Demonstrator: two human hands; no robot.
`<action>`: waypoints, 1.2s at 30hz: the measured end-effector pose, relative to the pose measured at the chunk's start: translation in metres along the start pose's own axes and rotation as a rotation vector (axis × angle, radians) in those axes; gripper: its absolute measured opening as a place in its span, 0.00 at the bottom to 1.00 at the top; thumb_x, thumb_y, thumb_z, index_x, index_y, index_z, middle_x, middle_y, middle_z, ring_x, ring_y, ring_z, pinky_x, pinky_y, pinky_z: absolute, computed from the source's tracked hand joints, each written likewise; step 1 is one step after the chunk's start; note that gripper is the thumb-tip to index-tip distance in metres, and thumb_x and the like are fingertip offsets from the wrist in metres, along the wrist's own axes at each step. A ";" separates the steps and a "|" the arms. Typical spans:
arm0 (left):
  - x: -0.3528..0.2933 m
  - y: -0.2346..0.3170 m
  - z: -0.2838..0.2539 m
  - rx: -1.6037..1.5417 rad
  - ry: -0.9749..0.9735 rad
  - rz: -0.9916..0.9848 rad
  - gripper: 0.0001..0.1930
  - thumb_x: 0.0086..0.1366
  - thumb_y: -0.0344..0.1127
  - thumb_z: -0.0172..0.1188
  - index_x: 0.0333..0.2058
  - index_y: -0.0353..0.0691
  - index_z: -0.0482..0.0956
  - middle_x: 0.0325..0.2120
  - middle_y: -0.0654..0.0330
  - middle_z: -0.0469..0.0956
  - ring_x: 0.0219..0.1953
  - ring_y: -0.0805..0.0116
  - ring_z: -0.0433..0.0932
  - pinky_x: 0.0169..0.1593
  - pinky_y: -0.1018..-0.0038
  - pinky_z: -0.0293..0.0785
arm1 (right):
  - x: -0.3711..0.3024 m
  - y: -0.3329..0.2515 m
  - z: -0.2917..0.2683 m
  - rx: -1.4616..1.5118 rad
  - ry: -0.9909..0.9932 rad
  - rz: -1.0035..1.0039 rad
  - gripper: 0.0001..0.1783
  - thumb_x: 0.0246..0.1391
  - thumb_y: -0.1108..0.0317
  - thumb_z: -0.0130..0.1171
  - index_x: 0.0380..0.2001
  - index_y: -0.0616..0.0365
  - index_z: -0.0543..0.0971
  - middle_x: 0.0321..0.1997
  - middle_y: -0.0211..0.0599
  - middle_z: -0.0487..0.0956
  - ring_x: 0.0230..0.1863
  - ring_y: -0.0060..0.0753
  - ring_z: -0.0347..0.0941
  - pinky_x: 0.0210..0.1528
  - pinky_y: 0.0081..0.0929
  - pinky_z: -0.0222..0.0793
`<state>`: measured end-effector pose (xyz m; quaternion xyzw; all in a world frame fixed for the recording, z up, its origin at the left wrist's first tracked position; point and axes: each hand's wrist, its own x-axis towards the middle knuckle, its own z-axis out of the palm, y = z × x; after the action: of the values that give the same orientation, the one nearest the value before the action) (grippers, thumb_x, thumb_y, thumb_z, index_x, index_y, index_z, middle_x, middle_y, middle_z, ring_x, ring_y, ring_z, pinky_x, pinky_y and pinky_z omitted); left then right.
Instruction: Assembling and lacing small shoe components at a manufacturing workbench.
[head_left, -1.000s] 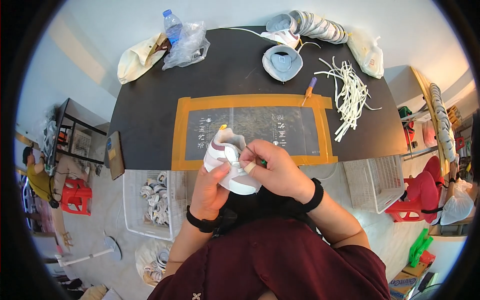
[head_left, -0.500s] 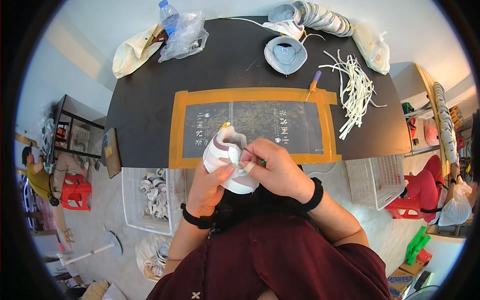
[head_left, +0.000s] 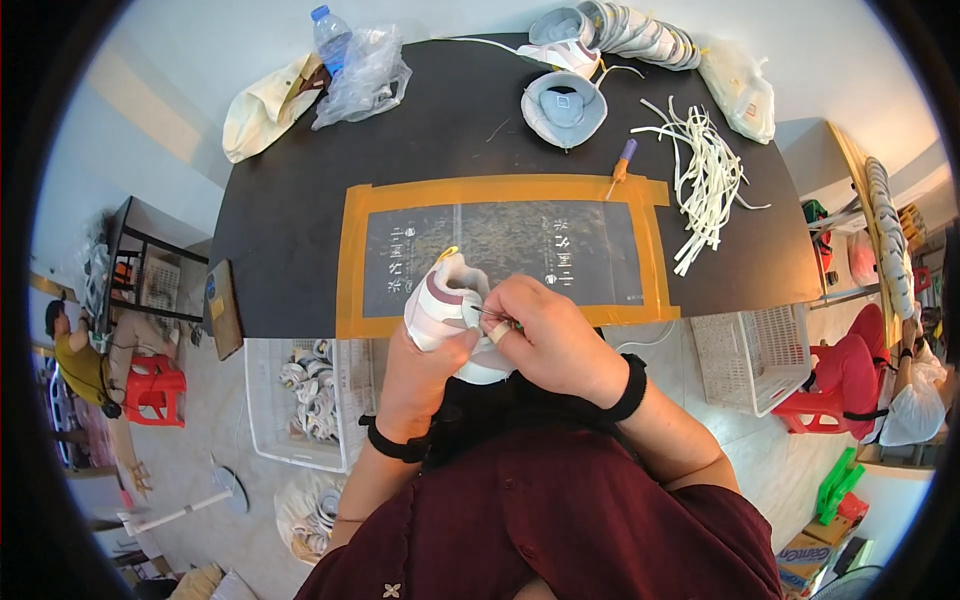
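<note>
My left hand (head_left: pixel 418 372) is closed around a small white shoe upper (head_left: pixel 440 298) with pale pink and mauve panels and a yellow loop at its heel. The shoe is held up at the table's near edge. My right hand (head_left: pixel 555 340) pinches a thin, dark, pointed metal tool (head_left: pixel 479 309), its tip beside the shoe's opening. The fingers hide most of the tool, so its exact kind cannot be made out. A light bandage wraps one right finger. My left thumb presses on the shoe's side, and its toe end is partly covered by my hands.
On the dark table (head_left: pixel 290 220) lie a taped sheet (head_left: pixel 480 240), a purple-and-orange handled tool (head_left: pixel 624 165), white laces (head_left: pixel 705 180) and stacked shoe uppers (head_left: pixel 640 35). A bottle (head_left: pixel 331 38) and plastic bag (head_left: pixel 368 80) stand far left. Crates (head_left: pixel 300 455) flank me; other people sit at both sides.
My right hand has pulled slightly back, and the tool's dark tip now shows beside the shoe. My left thumb has shifted along the shoe. The head view has moved a little.
</note>
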<state>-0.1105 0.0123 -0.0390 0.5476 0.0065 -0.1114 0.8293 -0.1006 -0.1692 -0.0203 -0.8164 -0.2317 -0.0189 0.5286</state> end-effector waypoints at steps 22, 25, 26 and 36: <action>-0.006 -0.001 0.006 -0.023 0.128 0.220 0.18 0.59 0.24 0.63 0.50 0.35 0.76 0.42 0.64 0.79 0.42 0.78 0.75 0.46 0.79 0.71 | -0.017 -0.022 0.009 -0.006 0.060 0.093 0.08 0.60 0.74 0.52 0.41 0.61 0.77 0.32 0.41 0.78 0.34 0.45 0.76 0.38 0.33 0.71; -0.007 0.000 0.005 -0.005 0.135 0.232 0.18 0.59 0.25 0.63 0.50 0.35 0.76 0.42 0.65 0.79 0.42 0.79 0.75 0.45 0.81 0.71 | -0.018 -0.024 0.011 -0.052 0.070 0.076 0.08 0.60 0.74 0.52 0.42 0.61 0.77 0.32 0.41 0.78 0.32 0.45 0.76 0.36 0.33 0.72; -0.009 0.000 0.005 -0.006 0.136 0.231 0.18 0.59 0.25 0.63 0.50 0.35 0.76 0.42 0.65 0.79 0.42 0.79 0.75 0.45 0.81 0.71 | -0.018 -0.025 0.012 -0.068 0.083 0.064 0.08 0.59 0.74 0.52 0.42 0.61 0.77 0.32 0.41 0.78 0.32 0.45 0.77 0.35 0.33 0.72; -0.007 -0.003 0.004 0.198 0.144 0.312 0.15 0.61 0.25 0.63 0.48 0.35 0.77 0.41 0.66 0.79 0.40 0.80 0.75 0.41 0.80 0.71 | -0.003 -0.017 -0.002 0.156 -0.077 0.187 0.06 0.59 0.73 0.51 0.39 0.59 0.75 0.25 0.32 0.77 0.24 0.25 0.72 0.29 0.25 0.68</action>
<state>-0.1183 0.0084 -0.0393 0.6273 -0.0301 0.0576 0.7760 -0.1094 -0.1664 -0.0057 -0.7911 -0.1753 0.0798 0.5806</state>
